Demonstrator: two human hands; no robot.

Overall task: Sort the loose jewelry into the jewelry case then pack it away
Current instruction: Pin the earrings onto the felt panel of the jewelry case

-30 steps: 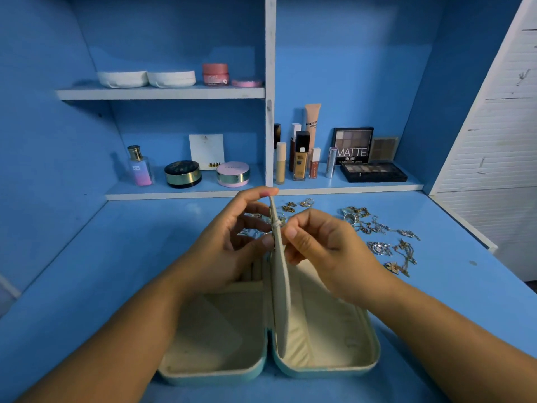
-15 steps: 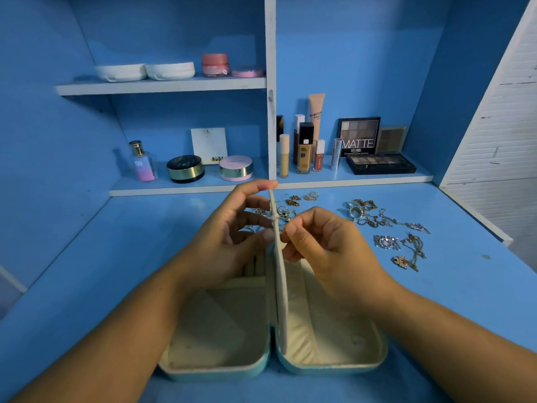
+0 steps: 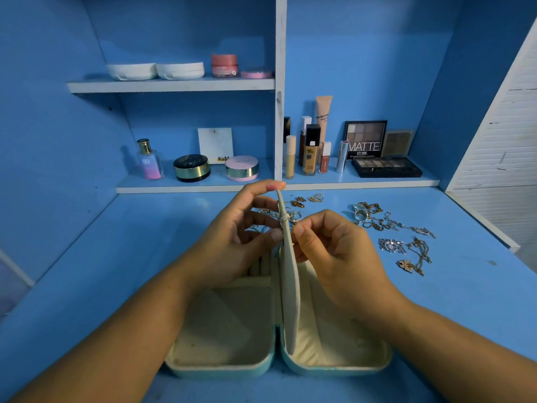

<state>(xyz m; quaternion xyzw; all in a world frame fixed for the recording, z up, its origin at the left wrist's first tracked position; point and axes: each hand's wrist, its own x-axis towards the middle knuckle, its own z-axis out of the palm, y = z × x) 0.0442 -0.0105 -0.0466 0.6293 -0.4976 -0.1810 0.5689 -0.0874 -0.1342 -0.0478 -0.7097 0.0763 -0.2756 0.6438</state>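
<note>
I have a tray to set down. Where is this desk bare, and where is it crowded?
Bare: the desk left of the case, to the left wall, and the near right corner, in front of the necklaces. Crowded: rings and chains lie behind the case and to its right rear; the left hand and right hand hold the flap over the case.

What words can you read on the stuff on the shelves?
"MATTE": on the eyeshadow palette lid
"NUDE": on the white box
"SB": on the perfume bottle
The print on the tube, foundation bottle and pink jar is too blurred to read.
</note>
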